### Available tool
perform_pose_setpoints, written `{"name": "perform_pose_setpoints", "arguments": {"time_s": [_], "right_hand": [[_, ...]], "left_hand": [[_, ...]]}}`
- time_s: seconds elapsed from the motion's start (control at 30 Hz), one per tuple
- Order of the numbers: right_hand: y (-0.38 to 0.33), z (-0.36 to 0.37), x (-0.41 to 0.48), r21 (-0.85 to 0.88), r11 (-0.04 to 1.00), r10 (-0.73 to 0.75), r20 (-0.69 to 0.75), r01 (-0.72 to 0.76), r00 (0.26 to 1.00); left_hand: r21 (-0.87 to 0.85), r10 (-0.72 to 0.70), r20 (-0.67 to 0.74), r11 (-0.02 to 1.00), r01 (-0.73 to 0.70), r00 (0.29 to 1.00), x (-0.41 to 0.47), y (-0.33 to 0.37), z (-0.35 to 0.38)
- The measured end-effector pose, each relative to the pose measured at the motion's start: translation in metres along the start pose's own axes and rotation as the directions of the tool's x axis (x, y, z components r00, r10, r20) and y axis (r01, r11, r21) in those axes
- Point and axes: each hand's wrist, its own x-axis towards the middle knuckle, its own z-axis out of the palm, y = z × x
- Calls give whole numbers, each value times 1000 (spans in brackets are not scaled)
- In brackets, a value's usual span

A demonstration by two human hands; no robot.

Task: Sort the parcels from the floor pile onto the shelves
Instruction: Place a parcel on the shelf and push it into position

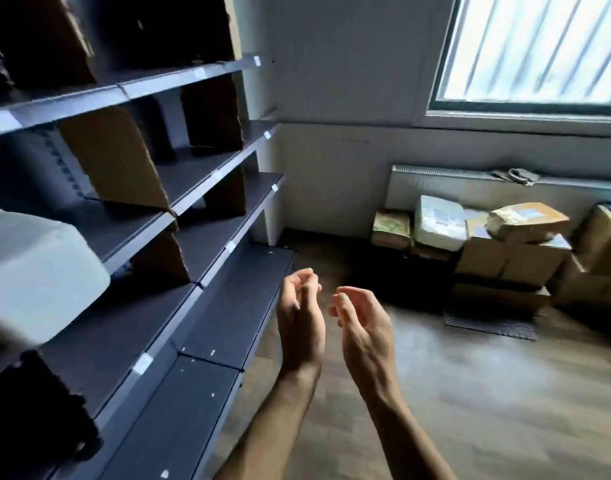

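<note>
A: Hands, what are they doing?
B: Left hand (299,320) and right hand (364,329) are hovering in the lower middle of the frame. Palms are facing each other with a small gap between. Neither is touching anything.
A: Fingers?
B: Left fingers (307,282) are curling loosely, relaxed, gripping nothing. Right fingers (345,301) are doing the same: slack, empty.
A: Parcels?
B: Parcels (505,258) are sitting piled on the floor (470,393) at middle right, against the radiator (435,183), well apart from the hands. A white parcel (437,223) is lying on top of the brown boxes, and a tan parcel (525,220) is resting near it to the right.
A: Shelves?
B: Shelves (228,306) are running along the left of the frame, with dark boards. Cardboard dividers (117,161) are standing upright between the bays. A pale parcel (37,271), blurred, is resting on a shelf at the left edge.
A: Anything else?
B: Window (539,46) at upper right is letting in light. A cloth (515,175) is lying on top of the radiator.
</note>
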Motion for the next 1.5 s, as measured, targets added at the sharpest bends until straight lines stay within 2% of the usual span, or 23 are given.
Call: {"name": "perform_pose_setpoints", "arguments": {"time_s": [0.17,0.33,0.5,0.7,0.93,1.07,1.17,1.33,1.5], "right_hand": [[12,-68,132,-84,996,2,-127,-12,992],[24,-155,235,-51,997,45,-302,-63,952],[77,-233,339,7,990,134,-396,-143,908],[125,-301,480,78,961,274,-349,-264,896],[149,-322,629,86,939,343,-218,-332,914],[188,-317,701,63,909,417,-170,-413,893],[224,-317,752,75,862,505,-187,-501,843],[280,-322,826,183,711,703,-223,-679,676],[313,-341,895,268,617,786,-261,-740,560]], "left_hand": [[-44,-74,111,996,79,991,75,-20,135],[-36,-78,295,995,93,952,121,-34,275],[25,-194,387,980,200,902,157,-85,400],[138,-350,327,937,322,878,214,-132,527],[125,-351,238,936,330,906,315,-146,629],[143,-383,186,922,360,905,381,-176,668],[181,-414,194,906,383,889,429,-209,700],[293,-461,237,873,390,855,500,-253,749],[355,-545,235,819,452,805,555,-279,802]]}}
